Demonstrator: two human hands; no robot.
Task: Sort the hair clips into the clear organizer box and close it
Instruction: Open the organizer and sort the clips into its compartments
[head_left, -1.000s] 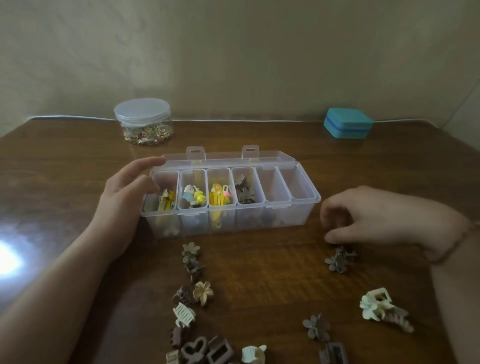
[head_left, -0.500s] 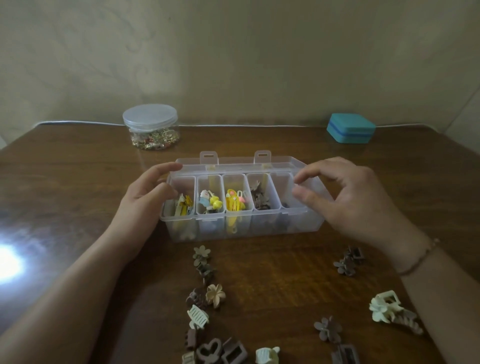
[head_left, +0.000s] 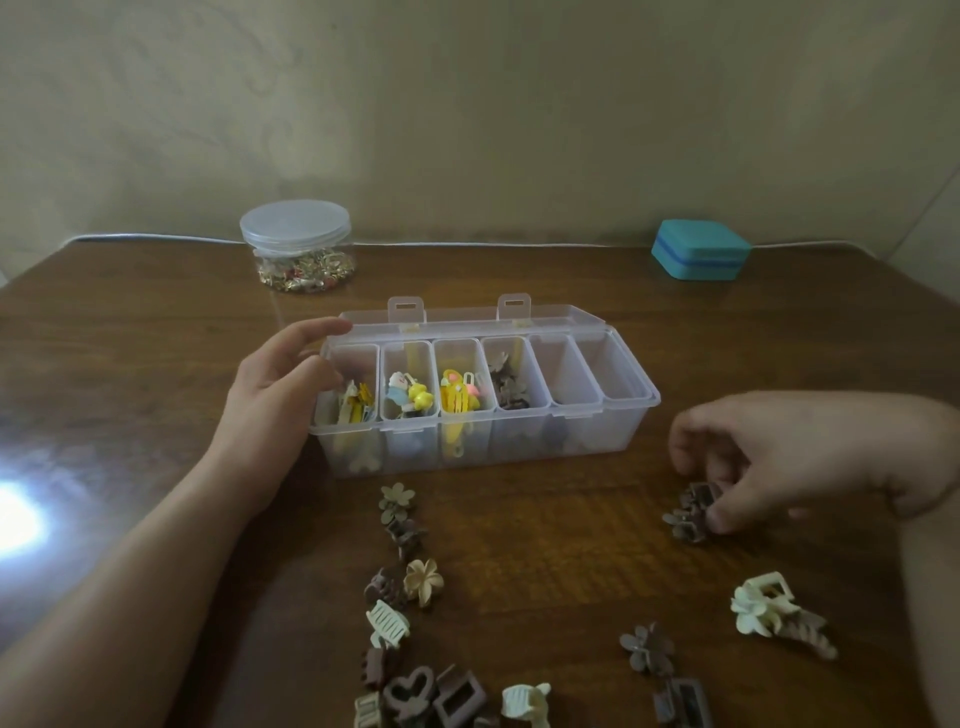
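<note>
The clear organizer box (head_left: 626, 415) stands open mid-table, its lid (head_left: 467, 316) folded back. Yellow clips (head_left: 460, 397) and other colourful ones fill the three left compartments, and brown clips (head_left: 509, 387) lie in the fourth. My left hand (head_left: 275, 395) holds the box's left end, thumb on the rim. At the right, my right hand (head_left: 789, 452) pinches a small brown hair clip (head_left: 693, 512) lying on the table. Several loose clips lie in front: a cream flower (head_left: 423, 582), a brown heart (head_left: 410, 693), a brown flower (head_left: 647, 647) and a cream claw (head_left: 761, 608).
A lidded clear jar of gold trinkets (head_left: 296, 247) stands at the back left. A teal case (head_left: 698, 249) sits at the back right. A white cable runs along the wooden table's far edge (head_left: 519, 243). A bright glare spot (head_left: 15, 514) shows at the left.
My right hand went from the brown clips up over the box's right compartments, then back down to the brown clips. My left hand stayed on the box's left end.
</note>
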